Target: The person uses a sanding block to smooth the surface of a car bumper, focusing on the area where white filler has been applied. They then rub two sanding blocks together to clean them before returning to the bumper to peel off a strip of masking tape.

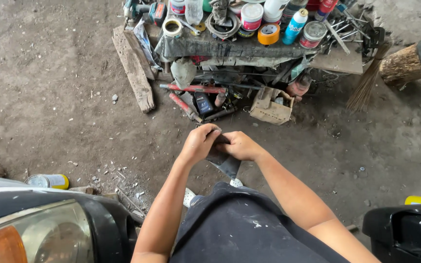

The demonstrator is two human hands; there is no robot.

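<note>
Both of my hands meet in front of me over the dirt floor, gripping one dark grey flexible sheet (224, 163) that looks like sandpaper. My left hand (199, 142) is closed over the sheet's upper left edge. My right hand (239, 145) pinches its upper right part. The sheet's lower corner hangs down towards my dark shorts (242, 224).
A low cluttered bench (249, 47) stands ahead with cans, tape rolls and a spray can on top and tools beneath. A cardboard box (270, 106), wooden planks (133, 68), a broom (366, 83) and a log (410, 61) lie around it. A car headlight (30, 234) sits at bottom left, a black part (408, 234) at bottom right.
</note>
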